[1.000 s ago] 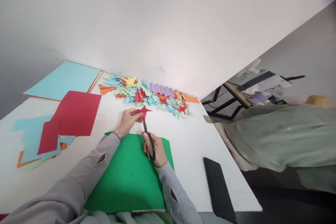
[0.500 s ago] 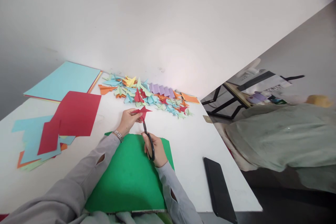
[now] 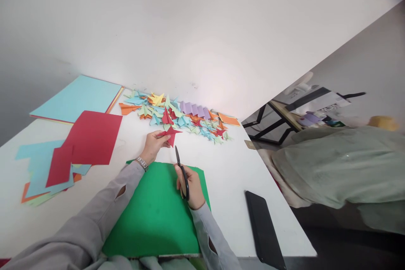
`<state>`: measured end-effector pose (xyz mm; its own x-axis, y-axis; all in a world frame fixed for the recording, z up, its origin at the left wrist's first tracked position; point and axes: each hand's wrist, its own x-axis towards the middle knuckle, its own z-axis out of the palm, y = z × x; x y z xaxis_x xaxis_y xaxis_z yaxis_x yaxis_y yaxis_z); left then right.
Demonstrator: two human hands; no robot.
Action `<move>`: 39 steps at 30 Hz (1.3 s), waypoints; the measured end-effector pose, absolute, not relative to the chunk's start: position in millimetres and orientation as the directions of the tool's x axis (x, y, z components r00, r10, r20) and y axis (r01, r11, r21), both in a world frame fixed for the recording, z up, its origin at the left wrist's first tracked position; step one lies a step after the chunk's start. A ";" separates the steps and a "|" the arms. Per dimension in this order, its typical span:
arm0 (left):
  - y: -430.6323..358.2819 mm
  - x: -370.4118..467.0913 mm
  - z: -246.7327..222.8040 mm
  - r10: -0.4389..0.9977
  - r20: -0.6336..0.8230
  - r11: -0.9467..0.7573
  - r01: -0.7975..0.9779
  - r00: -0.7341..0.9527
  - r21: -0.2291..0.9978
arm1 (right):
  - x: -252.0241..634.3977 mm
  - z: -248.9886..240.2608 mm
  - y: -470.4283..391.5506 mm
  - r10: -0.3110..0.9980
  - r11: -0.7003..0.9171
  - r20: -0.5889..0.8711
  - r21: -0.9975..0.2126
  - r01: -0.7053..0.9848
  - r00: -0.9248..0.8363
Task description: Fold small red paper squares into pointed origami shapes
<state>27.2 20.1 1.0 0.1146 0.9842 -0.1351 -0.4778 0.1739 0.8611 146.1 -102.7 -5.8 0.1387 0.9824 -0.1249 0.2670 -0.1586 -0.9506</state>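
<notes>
Scissors (image 3: 180, 168) pulled back from red paper (image 3: 171, 134) (now apart).

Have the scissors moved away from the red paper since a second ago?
Yes. The scissors in the right hand have drawn back toward the person over the green sheet, clear of the red folded paper.

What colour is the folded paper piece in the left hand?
Red. The folded paper piece, pinched by the left hand, shows clearly in the head view.

Bare table (image 3: 228, 164) right of the green sheet (image 3: 158, 215) lies open (black phone (image 3: 264, 230) bounds it); folded-paper pile (image 3: 180, 116) blocks the far edge.
</notes>
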 end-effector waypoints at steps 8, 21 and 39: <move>20.6 27.4 -0.2 0.978 -0.152 0.202 -0.463 0.144 0.863 | 192.0 -8.9 -95.6 0.877 -0.368 0.011 -0.629 0.685 0.480; 23.6 28.4 -9.9 0.998 -0.020 0.041 -0.345 0.067 0.938 | 233.3 -22.1 -82.6 0.901 -0.364 0.214 -0.096 0.926 0.376; 24.6 28.8 -12.3 0.999 0.048 -0.045 -0.269 0.004 0.962 | 240.9 -18.2 -63.7 0.865 -0.239 0.394 -0.225 0.945 0.312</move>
